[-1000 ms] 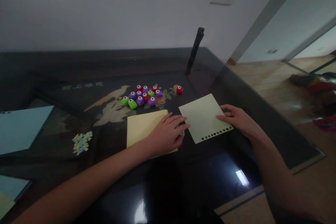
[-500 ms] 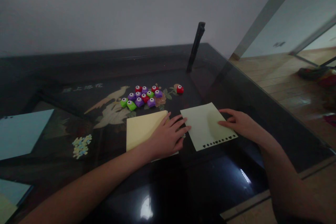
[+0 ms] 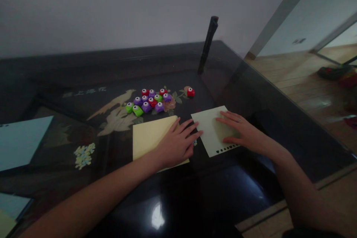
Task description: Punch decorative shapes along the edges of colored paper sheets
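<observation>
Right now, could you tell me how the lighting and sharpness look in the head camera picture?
Head view: dim overall, the dark glossy table underexposed; a bright glare spot sits near the bottom edge. The floor at right is brighter and smeared. The left hand and right hand look soft; straight lines bow toward the frame edges.

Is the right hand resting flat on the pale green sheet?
Yes, the right hand lies palm down on the pale green sheet, fingers spread across it.
</observation>
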Tool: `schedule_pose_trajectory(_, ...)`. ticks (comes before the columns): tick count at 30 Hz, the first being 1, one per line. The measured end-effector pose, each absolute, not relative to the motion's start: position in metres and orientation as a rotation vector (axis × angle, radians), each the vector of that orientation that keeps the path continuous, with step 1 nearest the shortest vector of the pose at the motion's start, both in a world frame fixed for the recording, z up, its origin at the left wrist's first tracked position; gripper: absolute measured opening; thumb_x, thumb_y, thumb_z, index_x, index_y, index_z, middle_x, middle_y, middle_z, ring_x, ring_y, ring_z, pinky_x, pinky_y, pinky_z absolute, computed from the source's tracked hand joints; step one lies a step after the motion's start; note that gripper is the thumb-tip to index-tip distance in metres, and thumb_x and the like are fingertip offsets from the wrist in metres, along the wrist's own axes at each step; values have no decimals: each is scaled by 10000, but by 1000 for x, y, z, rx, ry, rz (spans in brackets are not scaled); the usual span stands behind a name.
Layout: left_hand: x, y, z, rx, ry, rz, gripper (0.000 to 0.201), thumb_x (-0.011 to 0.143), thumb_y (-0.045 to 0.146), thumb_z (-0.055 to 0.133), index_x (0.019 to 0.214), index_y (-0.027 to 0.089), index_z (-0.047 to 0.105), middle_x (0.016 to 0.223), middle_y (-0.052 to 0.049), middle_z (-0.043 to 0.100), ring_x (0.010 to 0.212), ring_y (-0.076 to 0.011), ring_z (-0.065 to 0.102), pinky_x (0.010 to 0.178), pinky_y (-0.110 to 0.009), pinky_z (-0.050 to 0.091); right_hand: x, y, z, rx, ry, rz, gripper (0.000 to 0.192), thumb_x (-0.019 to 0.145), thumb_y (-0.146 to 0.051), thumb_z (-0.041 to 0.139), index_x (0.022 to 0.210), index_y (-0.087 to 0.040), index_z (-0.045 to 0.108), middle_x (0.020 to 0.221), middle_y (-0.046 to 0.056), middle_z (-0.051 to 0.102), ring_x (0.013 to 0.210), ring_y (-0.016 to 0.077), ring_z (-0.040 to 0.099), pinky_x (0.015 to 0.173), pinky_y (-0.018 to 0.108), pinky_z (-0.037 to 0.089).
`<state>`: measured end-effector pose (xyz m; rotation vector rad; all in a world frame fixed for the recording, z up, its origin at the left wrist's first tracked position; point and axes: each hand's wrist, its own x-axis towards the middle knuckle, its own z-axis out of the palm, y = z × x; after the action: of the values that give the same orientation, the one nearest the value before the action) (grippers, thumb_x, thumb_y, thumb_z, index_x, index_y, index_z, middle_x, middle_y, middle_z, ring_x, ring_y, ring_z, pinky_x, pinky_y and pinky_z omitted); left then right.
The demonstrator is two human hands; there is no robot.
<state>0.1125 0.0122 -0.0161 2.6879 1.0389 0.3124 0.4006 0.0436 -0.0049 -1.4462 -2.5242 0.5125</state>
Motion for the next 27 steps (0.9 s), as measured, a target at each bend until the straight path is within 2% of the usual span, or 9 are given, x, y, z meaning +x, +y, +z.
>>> schedule_pose_trajectory(8, 114, 11, -16, 2673, 1074, 310, 478, 917, 243, 420, 1390, 176, 431, 1508, -114, 370, 1407, -283, 282, 1155, -546, 109, 400, 46, -10, -1481, -2590, 530, 664, 781, -401, 679, 1396, -258, 472, 1522, 101, 349, 1407, 300, 289, 1132, 514, 265)
schedule_pose_trajectory(13, 114, 12, -15, 2656, 1082, 324, 484, 910, 240, 433, 1390, 179, 427, 1507, -118, 372, 1405, -277, 289, 1158, -539, 101, 399, 46, -11, -1498, -2601, 546, 648, 801, -414, 653, 1402, -266, 462, 1534, 111, 317, 1414, 335, 258, 1114, 588, 233)
schedule_pose_trajectory(18, 115, 12, -16, 2656, 1089, 300, 489, 912, 253, 435, 1392, 162, 420, 1514, -136, 351, 1406, -279, 288, 1156, -541, 111, 398, 47, -11, -1521, -2613, 563, 645, 821, -409, 630, 1416, -246, 442, 1543, 130, 287, 1424, 340, 219, 1114, 605, 192)
schedule_pose_trajectory(27, 115, 12, -19, 2727, 1111, 253, 488, 944, 300, 397, 1414, 171, 387, 1529, -120, 329, 1420, -259, 260, 1159, -531, 128, 397, 48, -13, -1507, -2636, 506, 654, 820, -411, 635, 1414, -212, 447, 1536, 154, 299, 1417, 338, 242, 1120, 589, 192)
